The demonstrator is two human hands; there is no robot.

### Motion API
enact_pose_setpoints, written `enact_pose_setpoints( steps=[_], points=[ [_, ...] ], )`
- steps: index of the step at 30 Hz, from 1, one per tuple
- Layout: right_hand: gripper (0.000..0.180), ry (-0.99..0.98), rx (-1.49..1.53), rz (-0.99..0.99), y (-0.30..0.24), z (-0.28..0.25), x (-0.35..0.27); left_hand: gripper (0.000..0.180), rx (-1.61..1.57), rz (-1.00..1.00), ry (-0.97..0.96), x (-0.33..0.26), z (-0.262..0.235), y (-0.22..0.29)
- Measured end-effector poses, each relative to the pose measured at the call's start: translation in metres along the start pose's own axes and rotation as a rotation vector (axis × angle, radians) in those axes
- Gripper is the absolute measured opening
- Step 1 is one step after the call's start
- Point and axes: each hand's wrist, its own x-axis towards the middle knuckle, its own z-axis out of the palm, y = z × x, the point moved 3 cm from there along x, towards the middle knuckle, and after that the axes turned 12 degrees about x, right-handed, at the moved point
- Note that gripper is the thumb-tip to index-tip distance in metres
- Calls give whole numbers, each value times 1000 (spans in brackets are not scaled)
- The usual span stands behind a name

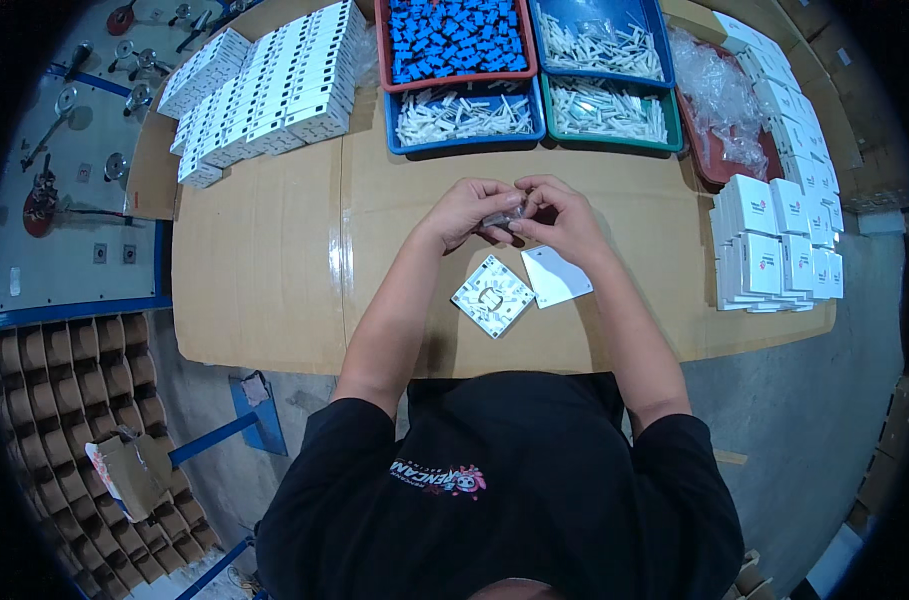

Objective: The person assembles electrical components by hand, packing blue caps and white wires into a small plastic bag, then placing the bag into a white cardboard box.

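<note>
Above the cardboard-covered table, my left hand [466,211] and my right hand [562,217] meet with bent fingers. Between them is a small clear plastic bag [503,215] with something greyish inside that I cannot make out. Both hands grip the bag, one at each side. Just below them lies a square white unit [492,296], turned cornerwise, with its inner parts and a round middle showing. Beside its right corner rests a plain white cover plate [556,277], partly behind my right wrist.
At the back stand a red tray [382,45] of blue parts and blue and green trays [676,120] of white pieces. White boxes [319,115] are stacked at the far left, more boxes [759,265] at the right. A red tray [709,170] holds clear plastic bags [716,105].
</note>
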Motion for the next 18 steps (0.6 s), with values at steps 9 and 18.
enact_pose_setpoints(
  steps=[9, 18],
  points=[
    [12, 84, 33, 9, -11, -29, 54, 37, -257, 94, 21, 5, -13, -14],
    [19, -64, -785, -229, -10, -15, 154, 40, -298, 141, 16, 7, -14, -14]
  ],
)
